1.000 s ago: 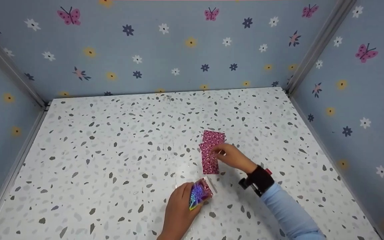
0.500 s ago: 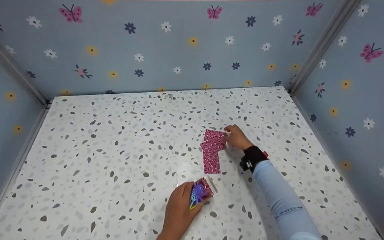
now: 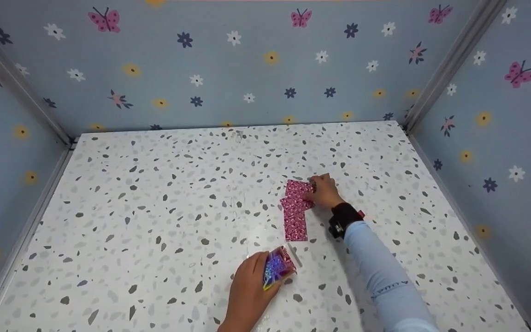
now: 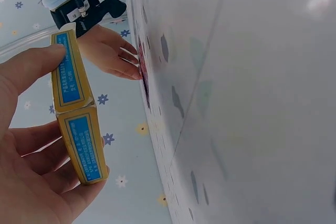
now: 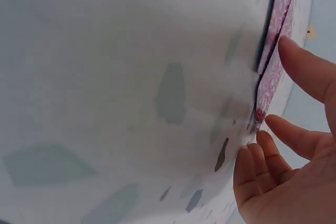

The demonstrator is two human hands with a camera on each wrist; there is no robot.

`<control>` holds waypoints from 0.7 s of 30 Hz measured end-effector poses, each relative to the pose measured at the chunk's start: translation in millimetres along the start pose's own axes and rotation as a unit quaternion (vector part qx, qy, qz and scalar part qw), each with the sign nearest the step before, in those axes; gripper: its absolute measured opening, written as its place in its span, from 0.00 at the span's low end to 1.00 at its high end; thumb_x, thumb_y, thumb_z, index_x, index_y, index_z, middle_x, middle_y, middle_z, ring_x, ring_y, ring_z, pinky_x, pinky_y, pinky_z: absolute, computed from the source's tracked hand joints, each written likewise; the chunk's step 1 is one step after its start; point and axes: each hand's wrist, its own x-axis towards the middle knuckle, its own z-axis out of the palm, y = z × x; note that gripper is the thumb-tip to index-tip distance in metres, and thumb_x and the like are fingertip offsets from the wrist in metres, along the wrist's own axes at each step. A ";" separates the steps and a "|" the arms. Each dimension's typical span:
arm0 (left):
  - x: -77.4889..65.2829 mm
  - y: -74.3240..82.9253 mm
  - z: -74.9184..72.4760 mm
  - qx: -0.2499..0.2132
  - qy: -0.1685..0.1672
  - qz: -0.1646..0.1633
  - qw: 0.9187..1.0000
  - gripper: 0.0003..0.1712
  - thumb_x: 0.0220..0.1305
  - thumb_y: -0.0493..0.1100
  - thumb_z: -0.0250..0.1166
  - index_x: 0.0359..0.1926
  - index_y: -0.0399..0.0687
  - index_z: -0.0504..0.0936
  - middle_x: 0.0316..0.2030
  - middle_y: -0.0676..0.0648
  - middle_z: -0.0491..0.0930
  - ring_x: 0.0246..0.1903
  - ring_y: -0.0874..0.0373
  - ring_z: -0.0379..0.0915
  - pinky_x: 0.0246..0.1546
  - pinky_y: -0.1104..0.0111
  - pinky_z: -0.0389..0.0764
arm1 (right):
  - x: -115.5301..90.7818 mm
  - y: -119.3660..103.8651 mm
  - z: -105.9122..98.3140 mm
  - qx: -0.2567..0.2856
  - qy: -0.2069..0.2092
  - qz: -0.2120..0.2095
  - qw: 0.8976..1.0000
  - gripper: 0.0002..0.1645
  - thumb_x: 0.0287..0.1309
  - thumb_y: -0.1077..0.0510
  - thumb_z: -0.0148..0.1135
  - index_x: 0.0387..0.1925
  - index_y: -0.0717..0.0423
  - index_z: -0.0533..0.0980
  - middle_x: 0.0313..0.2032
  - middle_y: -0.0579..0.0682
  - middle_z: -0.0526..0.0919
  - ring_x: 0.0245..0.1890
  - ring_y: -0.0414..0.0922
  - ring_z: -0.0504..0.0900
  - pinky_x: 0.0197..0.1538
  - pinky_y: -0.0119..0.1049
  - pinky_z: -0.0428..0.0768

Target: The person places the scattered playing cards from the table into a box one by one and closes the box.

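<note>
My left hand (image 3: 250,287) grips a small card box (image 3: 276,269) with a shiny blue-violet face, thumb on one side and fingers on the other. A white flap stands out at its far end, where pink pattern shows. In the left wrist view the box (image 4: 79,145) has yellow sides with blue printed panels. Ahead of it, pink patterned cards (image 3: 295,226) lie overlapping on the table. At their far right edge is my right hand (image 3: 326,192). In the right wrist view its thumb and forefinger, spread apart, touch the upper card (image 5: 273,77); the other fingers lie close to the tabletop.
The white speckled table (image 3: 155,207) has blue flowered panels (image 3: 228,60) behind it and on both sides, joined by grey corner posts (image 3: 450,64). A black band with a small camera (image 3: 341,219) sits on my right wrist, over a light blue sleeve (image 3: 385,272).
My right hand has gone from over the middle of the cards to their far right edge, then slightly nearer. The upper card's end now shows there. My left hand keeps its grip on the box.
</note>
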 end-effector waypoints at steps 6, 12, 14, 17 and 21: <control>0.2 1.2 -1.5 -0.001 -0.010 -0.009 1.000 0.39 0.44 0.55 0.73 0.56 0.45 0.72 0.50 0.47 0.75 0.49 0.53 0.73 0.54 0.60 0.76 | -0.6 -1.9 1.6 -0.018 0.002 0.008 1.000 0.33 0.51 0.52 0.66 0.55 0.64 0.68 0.53 0.65 0.66 0.56 0.60 0.64 0.58 0.51 0.69; -0.6 0.4 -0.7 -0.006 -0.002 0.001 1.000 0.38 0.43 0.52 0.74 0.55 0.43 0.73 0.49 0.47 0.75 0.49 0.53 0.73 0.54 0.60 0.76 | 0.3 -0.5 4.3 -0.012 0.013 0.003 1.000 0.31 0.50 0.53 0.68 0.51 0.64 0.69 0.51 0.62 0.66 0.53 0.58 0.64 0.53 0.50 0.69; -0.5 -0.7 0.0 -0.011 0.005 0.009 1.000 0.37 0.43 0.50 0.75 0.54 0.42 0.73 0.49 0.46 0.76 0.49 0.53 0.73 0.53 0.59 0.76 | -0.1 -0.7 4.8 -0.012 0.019 -0.002 1.000 0.31 0.48 0.53 0.69 0.50 0.65 0.69 0.50 0.62 0.66 0.52 0.58 0.64 0.52 0.49 0.70; -0.2 -1.2 0.2 -0.013 0.011 0.013 1.000 0.35 0.44 0.51 0.74 0.53 0.42 0.73 0.48 0.46 0.76 0.48 0.53 0.74 0.53 0.60 0.77 | 0.3 -0.8 6.4 -0.012 0.034 -0.008 0.999 0.31 0.46 0.53 0.71 0.47 0.64 0.68 0.48 0.61 0.66 0.50 0.56 0.65 0.51 0.47 0.70; 0.2 -1.4 0.3 -0.014 0.018 0.015 1.000 0.35 0.45 0.53 0.73 0.53 0.42 0.74 0.48 0.47 0.76 0.48 0.54 0.74 0.52 0.60 0.77 | 0.4 -0.1 7.1 0.002 0.052 -0.019 0.998 0.28 0.45 0.56 0.70 0.43 0.64 0.67 0.41 0.59 0.67 0.44 0.54 0.66 0.47 0.44 0.70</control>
